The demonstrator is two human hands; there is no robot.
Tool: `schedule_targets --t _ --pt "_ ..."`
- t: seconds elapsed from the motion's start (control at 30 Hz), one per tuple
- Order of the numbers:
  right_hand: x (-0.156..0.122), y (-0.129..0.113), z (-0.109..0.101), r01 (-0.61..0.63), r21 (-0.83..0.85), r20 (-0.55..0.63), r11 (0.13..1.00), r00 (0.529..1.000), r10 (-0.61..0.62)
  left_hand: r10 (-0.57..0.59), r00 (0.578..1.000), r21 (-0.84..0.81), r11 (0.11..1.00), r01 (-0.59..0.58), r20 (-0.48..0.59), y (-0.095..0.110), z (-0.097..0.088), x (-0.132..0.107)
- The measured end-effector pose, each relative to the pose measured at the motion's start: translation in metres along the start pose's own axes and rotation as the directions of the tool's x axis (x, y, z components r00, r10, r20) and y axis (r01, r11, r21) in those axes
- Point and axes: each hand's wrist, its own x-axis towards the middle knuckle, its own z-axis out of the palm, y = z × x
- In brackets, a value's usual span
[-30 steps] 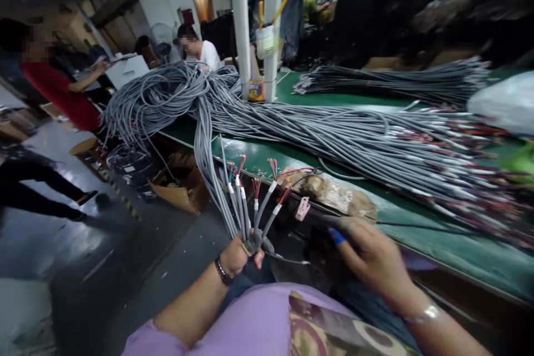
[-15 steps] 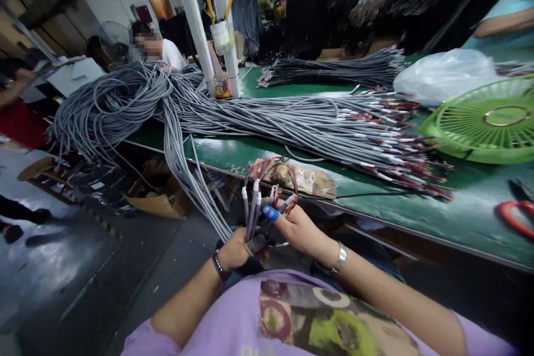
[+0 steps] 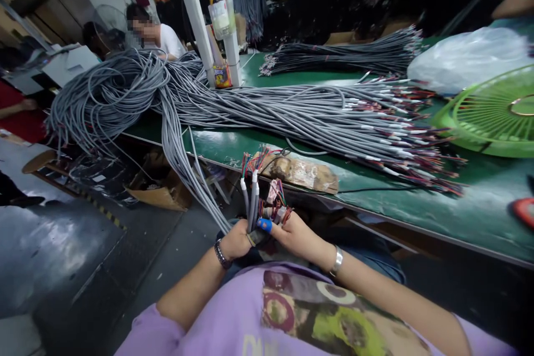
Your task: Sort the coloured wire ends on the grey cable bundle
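My left hand (image 3: 235,242) is closed around a handful of grey cables (image 3: 251,203) that stand upright, their stripped ends showing red, blue and green wires. These cables run down from the big grey cable heap (image 3: 125,94) over the bench edge. My right hand (image 3: 297,235), with a blue cover on one fingertip, pinches the stripped ends of some of those cables and touches the left hand. Both hands sit in front of my lap, just below the green bench (image 3: 438,217).
A long bundle of grey cables (image 3: 334,122) with stripped coloured ends lies across the bench. A green fan (image 3: 492,117), a white plastic bag (image 3: 467,58) and a red-handled tool (image 3: 523,211) are at the right. White posts (image 3: 196,16) stand behind; people sit at the far left.
My right hand came from the bench side to the cable ends in my left hand and closed on them. Both hands have dropped slightly lower.
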Motion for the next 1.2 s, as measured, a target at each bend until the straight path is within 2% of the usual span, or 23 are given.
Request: schedule_targets --t 0.13,0.27,0.33,0.43,0.5,0.57,0.63,0.67,0.7,0.77,0.83,0.87,1.0,1.07,1.2 --pt "-0.003 0.006 0.007 -0.029 0.058 -0.079 0.998 0.996 0.033 0.007 1.0 0.088 0.996 -0.009 0.016 -0.002 -0.006 -0.001" --pt "-0.01 0.001 0.007 -0.018 0.069 -0.149 0.997 0.988 0.028 0.14 0.99 0.174 0.976 -0.134 -0.018 0.005 -0.008 -0.009" --pt "-0.014 -0.003 0.002 0.0 0.06 -0.175 0.998 0.984 0.011 0.21 0.971 0.132 0.972 -0.195 -0.114 0.009 -0.01 -0.019" --pt "-0.021 -0.01 -0.01 0.022 -0.013 -0.237 1.0 0.971 -0.024 0.283 0.895 -0.035 0.949 -0.314 -0.346 0.013 -0.019 -0.044" --pt "-0.026 -0.013 -0.02 0.026 -0.091 -0.317 0.996 0.947 -0.053 0.279 0.874 -0.057 0.943 -0.327 -0.399 0.018 -0.029 -0.063" --pt "-0.029 -0.016 -0.031 0.024 -0.162 -0.391 0.987 0.916 -0.086 0.211 0.91 0.043 0.977 -0.209 -0.358 0.022 -0.038 -0.078" --pt "-0.03 -0.019 -0.038 0.02 -0.211 -0.451 0.977 0.885 -0.116 0.027 0.965 0.22 0.975 0.032 -0.261 0.024 -0.041 -0.086" --pt "-0.029 -0.02 -0.04 0.014 -0.21 -0.466 0.978 0.878 -0.112 -0.019 0.966 0.305 0.947 0.1 -0.257 0.023 -0.039 -0.086" --pt "-0.028 -0.022 -0.04 0.004 -0.189 -0.466 0.982 0.88 -0.093 -0.019 0.961 0.398 0.908 0.132 -0.276 0.021 -0.036 -0.084" --pt "-0.025 -0.026 -0.034 -0.03 -0.088 -0.41 0.996 0.912 -0.009 0.022 0.971 0.546 0.83 0.114 -0.238 0.015 -0.024 -0.076" --pt "-0.023 -0.029 -0.024 -0.085 0.038 -0.295 0.996 0.951 0.092 0.039 0.992 0.573 0.819 0.038 -0.121 0.009 -0.01 -0.063" --pt "-0.022 -0.03 -0.019 -0.108 0.078 -0.231 0.991 0.965 0.124 0.048 0.994 0.578 0.816 0.017 -0.097 0.005 -0.004 -0.057" --pt "-0.022 -0.029 -0.006 -0.177 0.159 -0.071 0.971 0.979 0.19 0.048 0.992 0.639 0.768 0.037 -0.116 -0.005 0.007 -0.035" --pt "-0.023 -0.026 -0.005 -0.16 0.166 -0.08 0.973 0.981 0.175 0.013 0.99 0.699 0.71 0.088 -0.137 -0.01 0.007 -0.028" --pt "-0.024 -0.018 -0.007 -0.117 0.061 -0.193 0.991 0.973 0.127 -0.06 0.986 0.79 0.592 0.162 -0.157 -0.01 0.006 -0.029"
